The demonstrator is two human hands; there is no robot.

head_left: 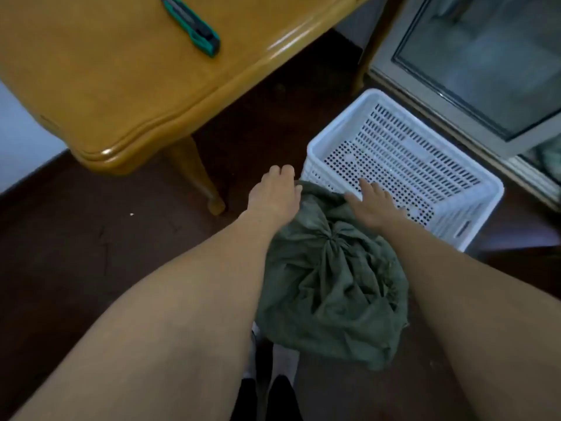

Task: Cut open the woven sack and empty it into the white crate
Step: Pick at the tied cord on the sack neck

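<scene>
Hands: left hand [274, 196] and right hand [375, 205] spread flat on the tied sack [331, 278].
Risk: unopened sack topples against the white crate [315, 147], frame centre.

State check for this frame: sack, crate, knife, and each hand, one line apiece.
Sack: tied shut at the neck, uncut, on the floor against the crate.
Crate: upright, empty.
Knife: on the table, untouched; blade not visible.
Left hand: open, at the sack's far left side.
Right hand: open, fingers spread, on the sack's top.
</scene>
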